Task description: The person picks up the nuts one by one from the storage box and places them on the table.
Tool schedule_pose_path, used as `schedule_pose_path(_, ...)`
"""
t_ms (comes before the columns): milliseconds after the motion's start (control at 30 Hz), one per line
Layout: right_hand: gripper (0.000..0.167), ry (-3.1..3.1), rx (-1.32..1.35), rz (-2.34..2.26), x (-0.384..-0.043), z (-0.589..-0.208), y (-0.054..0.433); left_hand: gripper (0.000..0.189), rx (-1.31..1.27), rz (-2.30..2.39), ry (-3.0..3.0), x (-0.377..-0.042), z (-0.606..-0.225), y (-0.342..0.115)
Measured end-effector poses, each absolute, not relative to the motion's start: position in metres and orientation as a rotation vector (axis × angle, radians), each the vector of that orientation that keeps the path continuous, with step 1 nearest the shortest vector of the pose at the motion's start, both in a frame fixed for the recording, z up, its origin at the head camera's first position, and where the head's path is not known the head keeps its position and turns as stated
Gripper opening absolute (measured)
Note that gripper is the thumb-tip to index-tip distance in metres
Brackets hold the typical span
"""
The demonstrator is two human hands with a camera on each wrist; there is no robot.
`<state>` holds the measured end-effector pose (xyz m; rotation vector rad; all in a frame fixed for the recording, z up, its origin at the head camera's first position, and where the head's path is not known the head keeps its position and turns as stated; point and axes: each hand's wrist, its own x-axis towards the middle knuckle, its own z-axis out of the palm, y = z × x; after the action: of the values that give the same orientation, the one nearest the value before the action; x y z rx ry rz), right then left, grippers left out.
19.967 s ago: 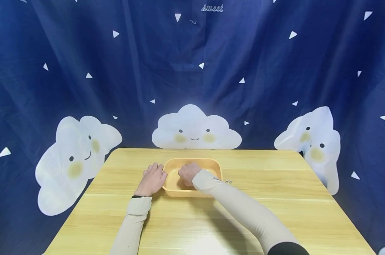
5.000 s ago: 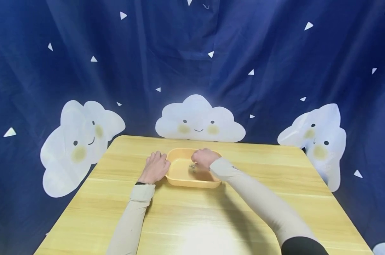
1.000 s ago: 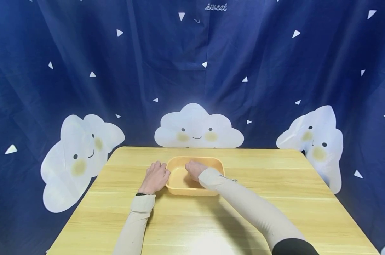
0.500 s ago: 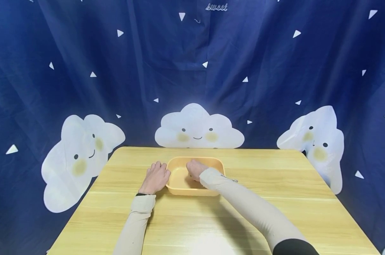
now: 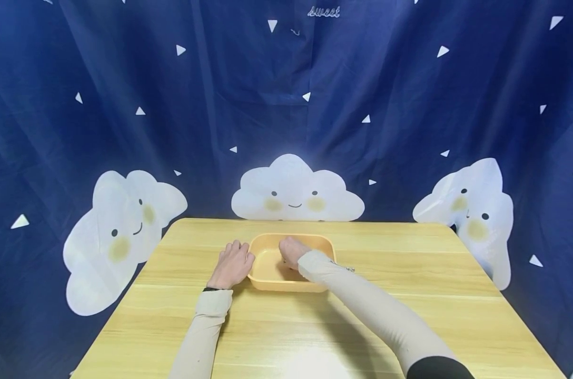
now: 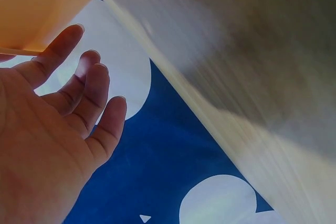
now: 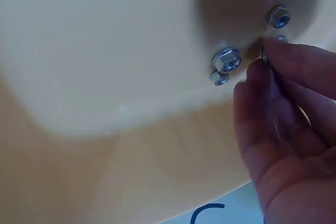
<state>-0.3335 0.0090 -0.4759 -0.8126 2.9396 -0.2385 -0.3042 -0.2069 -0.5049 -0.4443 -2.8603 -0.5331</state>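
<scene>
A shallow orange tray [image 5: 286,286] stands on the wooden table. My left hand [image 5: 231,265] holds its left rim. In the left wrist view the forefinger lies along the tray's outer wall [image 6: 47,3], the thumb is mostly hidden at the rim, and the other fingers are loosely bent. Inside the tray, my right hand [image 5: 293,252] reaches down; the right wrist view shows its thumb and forefinger pinching a small metal nut [image 7: 265,56], mostly covered by the fingertips. Close by lie a larger flange nut [image 7: 227,60], a smaller nut [image 7: 219,78] and another nut [image 7: 279,16].
Small metal pieces [image 5: 350,269] lie on the table [image 5: 410,295] just right of the tray, partly behind the right sleeve. Behind the table's far edge hangs a dark blue curtain [image 5: 267,126] printed with smiling clouds.
Five seconds ago the right hand was farther right in the tray, with nuts showing beside it; it has since moved left over them. The left hand has stayed at the rim.
</scene>
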Motion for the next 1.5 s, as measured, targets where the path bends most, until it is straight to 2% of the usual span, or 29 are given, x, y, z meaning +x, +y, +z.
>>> schedule_pose_path(200, 0.033, 3.027, -0.819, -0.092, -0.337, -0.480, 0.009, 0.027, -0.446, -0.542, -2.855, -0.304, -0.505, -0.206)
schedule_pose_path(500, 0.039, 3.056, -0.812, 0.025, -0.339, -0.481, 0.007, 0.025, -0.437, -0.532, -2.878, -0.304, -0.504, -0.206)
schedule_pose_path(833, 0.036, 2.983, -0.764, -0.039, -0.339, -0.479, 0.013, 0.026, -0.442, -0.537, -2.890, -0.304, -0.503, -0.204)
schedule_pose_path(1167, 0.026, 2.954, -0.720, -0.146, -0.335, -0.471, 0.021, 0.026, -0.452, -0.541, -2.895, -0.303, -0.504, -0.204)
schedule_pose_path(1500, 0.035, 2.953, -0.740, -0.198, -0.332, -0.462, 0.027, 0.027, -0.472, -0.533, -2.903, -0.303, -0.502, -0.205)
